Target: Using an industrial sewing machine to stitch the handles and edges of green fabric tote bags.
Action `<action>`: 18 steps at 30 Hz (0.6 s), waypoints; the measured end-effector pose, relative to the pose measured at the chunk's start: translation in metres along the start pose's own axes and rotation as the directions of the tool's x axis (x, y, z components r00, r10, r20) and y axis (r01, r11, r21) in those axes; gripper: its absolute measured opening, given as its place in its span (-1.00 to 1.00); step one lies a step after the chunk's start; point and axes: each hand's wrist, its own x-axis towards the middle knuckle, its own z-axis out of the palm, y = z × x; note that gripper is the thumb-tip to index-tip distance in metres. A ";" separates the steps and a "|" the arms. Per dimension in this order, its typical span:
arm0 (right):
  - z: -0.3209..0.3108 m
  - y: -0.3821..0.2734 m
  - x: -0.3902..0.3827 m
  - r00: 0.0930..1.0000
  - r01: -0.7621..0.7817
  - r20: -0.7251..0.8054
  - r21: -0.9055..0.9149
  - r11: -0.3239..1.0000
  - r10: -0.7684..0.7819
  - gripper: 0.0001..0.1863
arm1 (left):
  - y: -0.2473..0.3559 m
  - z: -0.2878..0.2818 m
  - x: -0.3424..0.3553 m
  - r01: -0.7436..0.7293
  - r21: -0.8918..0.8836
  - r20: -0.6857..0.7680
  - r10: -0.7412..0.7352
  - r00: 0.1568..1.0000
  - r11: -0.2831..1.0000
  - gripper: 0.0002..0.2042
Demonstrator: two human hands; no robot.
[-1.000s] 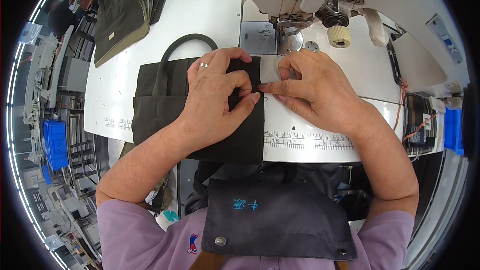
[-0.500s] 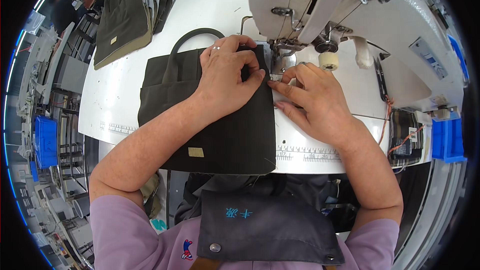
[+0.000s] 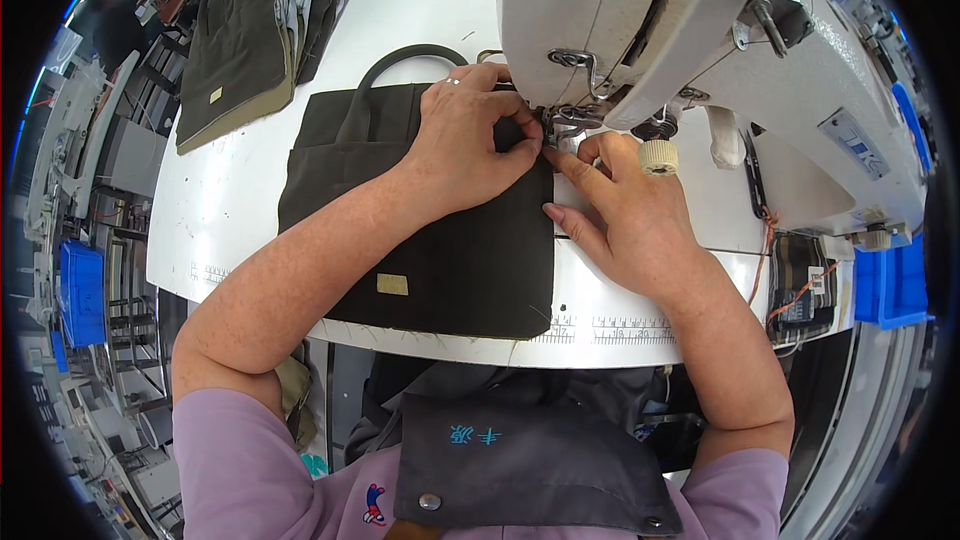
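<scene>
Your dark cloth piece (image 3: 460,260) lies flat on the white bench (image 3: 225,205), right in front of you. Its round handle (image 3: 400,53) sticks out at the far side, and a small yellow tag (image 3: 392,284) sits on the part near you. A few loose threads show at its near right corner.

Your left hand (image 3: 462,145) lies on top of the cloth, near its right edge. The thumb and pointer bend toward each other with a narrow gap at the tips. I cannot tell if they pinch the cloth.

Your right hand (image 3: 640,215) is on the other side of that edge. Its thumb and pointer are spread apart. Both tips are at the edge of the cloth, with the pointer close to the metal foot (image 3: 566,124) of the sewing machine (image 3: 790,90). The other fingers curl near a cream knob (image 3: 658,157). I cannot tell if the cloth is under the foot or just beside it.

A pile of dark cloth pieces (image 3: 235,60) is at the far left of the bench. A striped bundle (image 3: 803,285) sits at the right, near a blue bin (image 3: 890,280).
</scene>
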 end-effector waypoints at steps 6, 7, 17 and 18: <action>0.001 0.002 -0.002 0.998 -0.059 0.016 0.071 0.996 0.058 -0.49 | 0.006 -0.011 -0.015 -0.076 -0.066 0.048 0.080 0.996 0.995 -0.77; 0.001 0.004 -0.001 0.999 -0.045 0.011 0.098 0.994 0.044 -0.50 | 0.008 -0.013 -0.017 -0.099 -0.006 0.069 0.099 0.993 0.995 -0.76; 0.004 0.009 -0.001 1.000 -0.003 0.002 0.186 0.983 0.003 -0.71 | 0.021 -0.027 -0.040 -0.232 0.010 0.075 0.231 0.970 0.973 -0.83; 0.004 0.009 -0.001 1.000 -0.005 0.001 0.189 0.982 0.005 -0.71 | 0.020 -0.026 -0.042 -0.231 0.011 0.079 0.230 0.970 0.973 -0.83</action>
